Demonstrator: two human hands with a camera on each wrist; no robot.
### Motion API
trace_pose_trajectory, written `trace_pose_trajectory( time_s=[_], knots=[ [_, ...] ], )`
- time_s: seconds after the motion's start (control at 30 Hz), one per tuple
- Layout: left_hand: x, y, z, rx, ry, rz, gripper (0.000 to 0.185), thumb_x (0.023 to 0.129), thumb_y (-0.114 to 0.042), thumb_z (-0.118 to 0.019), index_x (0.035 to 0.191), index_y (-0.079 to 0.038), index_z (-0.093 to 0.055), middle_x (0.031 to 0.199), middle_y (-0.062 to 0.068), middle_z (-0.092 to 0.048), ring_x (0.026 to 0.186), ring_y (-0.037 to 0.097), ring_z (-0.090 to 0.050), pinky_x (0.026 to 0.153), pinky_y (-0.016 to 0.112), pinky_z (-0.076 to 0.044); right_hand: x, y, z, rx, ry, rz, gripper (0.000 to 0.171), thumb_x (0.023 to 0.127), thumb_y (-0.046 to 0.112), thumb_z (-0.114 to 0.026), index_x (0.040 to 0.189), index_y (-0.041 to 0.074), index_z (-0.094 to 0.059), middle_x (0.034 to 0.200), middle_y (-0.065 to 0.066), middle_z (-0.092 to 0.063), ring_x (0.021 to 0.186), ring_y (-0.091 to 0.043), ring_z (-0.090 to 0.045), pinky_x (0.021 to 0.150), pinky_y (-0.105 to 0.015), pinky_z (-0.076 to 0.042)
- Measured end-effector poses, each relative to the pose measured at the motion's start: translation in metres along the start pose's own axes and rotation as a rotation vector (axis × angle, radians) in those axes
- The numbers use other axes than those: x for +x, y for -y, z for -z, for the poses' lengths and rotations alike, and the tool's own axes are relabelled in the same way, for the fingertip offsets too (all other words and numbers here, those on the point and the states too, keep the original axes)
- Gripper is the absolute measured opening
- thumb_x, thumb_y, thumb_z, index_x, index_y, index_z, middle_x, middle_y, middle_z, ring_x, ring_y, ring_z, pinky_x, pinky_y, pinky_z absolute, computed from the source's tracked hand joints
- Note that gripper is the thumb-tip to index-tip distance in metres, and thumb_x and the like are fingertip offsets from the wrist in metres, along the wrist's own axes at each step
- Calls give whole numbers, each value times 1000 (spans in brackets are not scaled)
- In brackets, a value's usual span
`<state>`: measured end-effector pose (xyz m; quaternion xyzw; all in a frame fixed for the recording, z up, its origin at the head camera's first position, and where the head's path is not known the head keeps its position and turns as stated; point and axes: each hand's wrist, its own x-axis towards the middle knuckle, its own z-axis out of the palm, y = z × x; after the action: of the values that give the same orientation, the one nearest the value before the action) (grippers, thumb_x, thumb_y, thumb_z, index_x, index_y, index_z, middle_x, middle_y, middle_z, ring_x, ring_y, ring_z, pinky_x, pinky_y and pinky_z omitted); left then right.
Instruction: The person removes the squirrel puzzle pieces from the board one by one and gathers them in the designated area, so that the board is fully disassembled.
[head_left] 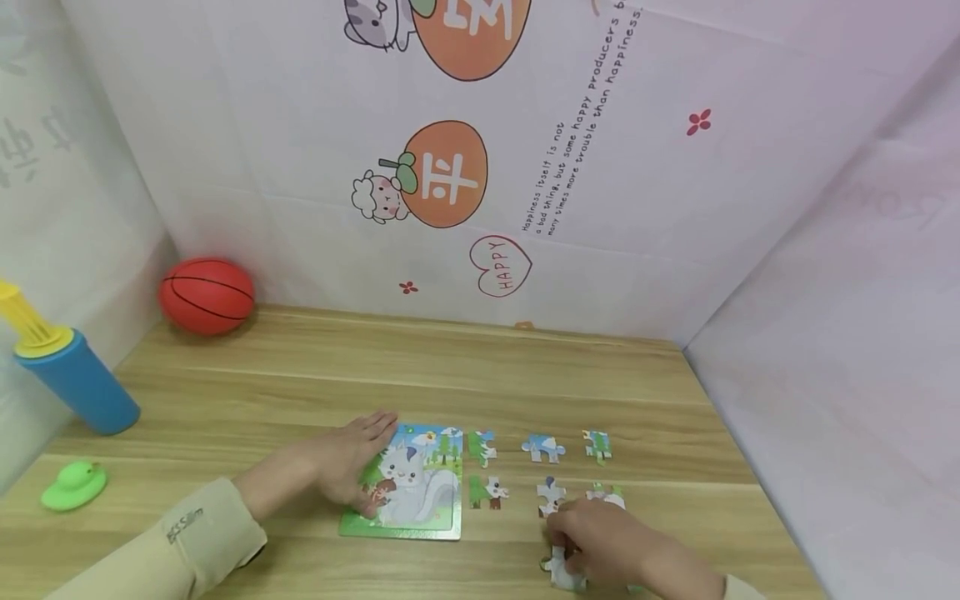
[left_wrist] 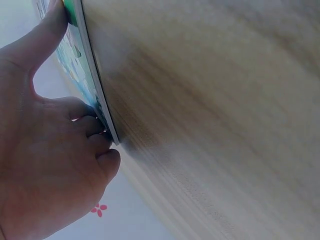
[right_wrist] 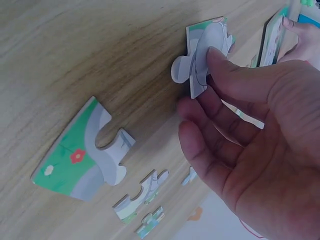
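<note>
A square puzzle board with a grey squirrel picture lies mid-table. My left hand rests along its left side, fingers stretched toward the far corner and thumb over the picture; in the left wrist view the thumb touches the board's face. To the right, my right hand pinches a grey and green puzzle piece between thumb and fingers. This piece stands tilted. Near it lies a green piece with a red flower. The right hand partly covers a piece with a dark purple tuft.
Loose pieces lie right of the board, including a blue-sky piece, a tree piece and a green-and-white piece. At left are a red ball, a blue and yellow pump and a green toy. Printed cloth walls surround the table.
</note>
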<state>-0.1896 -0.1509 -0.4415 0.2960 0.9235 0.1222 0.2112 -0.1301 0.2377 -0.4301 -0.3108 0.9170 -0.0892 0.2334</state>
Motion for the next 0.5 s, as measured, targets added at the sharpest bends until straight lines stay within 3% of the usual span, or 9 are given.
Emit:
trace_pose_trajectory(
  time_s=[0.2, 0.37, 0.5],
  knots=[
    [0, 0, 1, 4, 2, -6, 126, 72, -52, -89, 162, 5, -22, 174, 23, -14, 164, 40, -15, 135, 55, -18, -2, 2, -4, -74, -34, -2, 18, 84, 14, -84, 91, 22, -69, 84, 16, -61, 72, 4, -45, 62, -18, -43],
    [0, -1, 1, -2, 7, 8, 125, 72, -51, -89, 162, 5, -22, 175, 22, -14, 164, 39, -14, 135, 53, -17, -4, 5, -8, -162, -91, 23, 23, 82, 15, -85, 95, 29, -73, 89, 17, -66, 77, 4, -55, 66, -21, -50],
    [-1, -1, 0, -8, 10, 19, 124, 73, -50, -89, 163, 4, -22, 175, 20, -13, 165, 37, -14, 136, 52, -17, -5, 6, -9, -171, -95, 15, 24, 82, 16, -85, 95, 32, -73, 92, 16, -69, 81, 1, -61, 67, -24, -52]
  ],
)
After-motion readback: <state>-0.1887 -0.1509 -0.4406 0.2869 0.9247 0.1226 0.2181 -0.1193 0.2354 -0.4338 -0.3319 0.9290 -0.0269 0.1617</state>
